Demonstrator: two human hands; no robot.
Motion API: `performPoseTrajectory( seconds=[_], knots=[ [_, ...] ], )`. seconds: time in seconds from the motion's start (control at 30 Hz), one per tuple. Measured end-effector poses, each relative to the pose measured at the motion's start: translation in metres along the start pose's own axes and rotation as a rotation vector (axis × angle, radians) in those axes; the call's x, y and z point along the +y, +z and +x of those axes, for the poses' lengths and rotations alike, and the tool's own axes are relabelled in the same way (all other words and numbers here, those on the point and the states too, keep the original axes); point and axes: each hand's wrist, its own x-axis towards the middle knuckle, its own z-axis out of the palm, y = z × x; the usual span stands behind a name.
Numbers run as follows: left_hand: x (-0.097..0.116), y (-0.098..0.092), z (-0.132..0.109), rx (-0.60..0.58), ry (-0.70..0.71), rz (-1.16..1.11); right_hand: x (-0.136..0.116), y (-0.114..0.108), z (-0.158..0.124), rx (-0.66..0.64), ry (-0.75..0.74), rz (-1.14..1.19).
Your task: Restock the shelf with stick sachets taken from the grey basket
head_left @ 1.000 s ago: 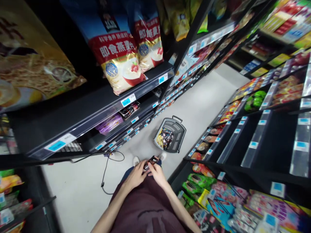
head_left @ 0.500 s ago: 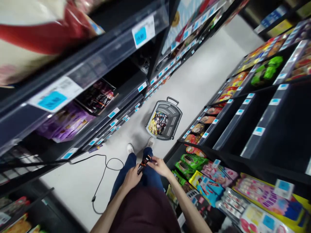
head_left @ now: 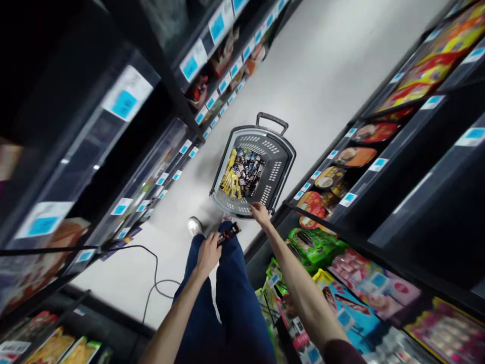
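My left hand is closed around one end of a small dark packet with orange and white print, held above my legs. My right hand reaches forward over the near right rim of a grey shopping basket, fingers bent together. Whether those fingers touch the rim or pinch something small, I cannot make out. On the floor in front of my feet, the basket has its handle at the far end. Inside lie yellow wrapped sticks and many small dark packets.
Dark shelves with blue and white price tags line both sides of the aisle. Green snack bags and a blue pack sit low on the right. A black cable crosses the left side and loops over the pale floor.
My right hand has left the dark packet and moved forward to the basket's near rim. The left hand still holds the packet. The basket appears larger and closer as the view shifts.
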Motion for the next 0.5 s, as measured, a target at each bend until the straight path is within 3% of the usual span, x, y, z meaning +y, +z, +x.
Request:
performPoseTrajectory(
  seconds=[0.13,0.27,0.37,0.5],
  knots=[
    [0.000,0.032,0.085,0.157,0.013,0.040,0.030,0.027,0.093,-0.026,0.015,-0.168],
    [-0.013,0.061,0.146,0.210,0.082,-0.002,0.067,0.061,0.162,-0.081,0.053,-0.262],
    [-0.031,0.078,0.173,0.247,0.168,0.011,0.098,0.081,0.200,-0.098,0.109,-0.311],
    [-0.054,0.094,0.187,0.279,0.331,0.132,0.131,0.101,0.241,-0.092,0.170,-0.345]
  ],
)
